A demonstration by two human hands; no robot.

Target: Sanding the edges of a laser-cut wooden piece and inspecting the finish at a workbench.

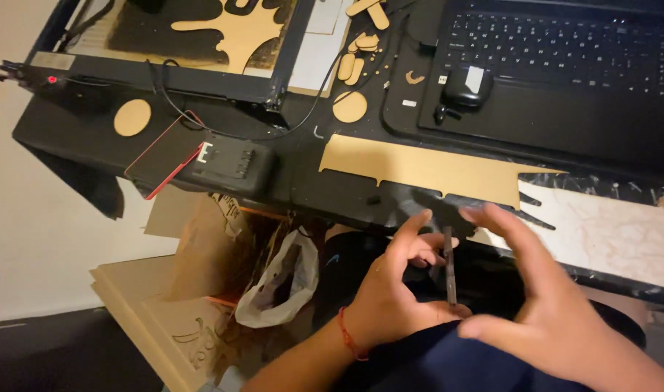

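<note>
Head view: laptop (557, 65) beside wooden cutouts (357, 62)

A black desk top (303, 181) is seen, partly covered at right by a pale marbled sheet (608, 232). On it are laid a black laptop (564, 65), a long tan cardboard strip (419, 170), 2 round tan wooden discs (132, 117), a red-edged black phone (165, 154), a black power box (234, 163) and a black-framed cutting machine (201, 43).

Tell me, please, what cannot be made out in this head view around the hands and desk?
- Thin dark piece: seen edge-on between left hand and right hand; its shape is unclear.
- Right hand's fingers: motion-blurred.
- Laptop: cut off by top and right edges.
- Small wood offcuts: too small to identify.
</note>
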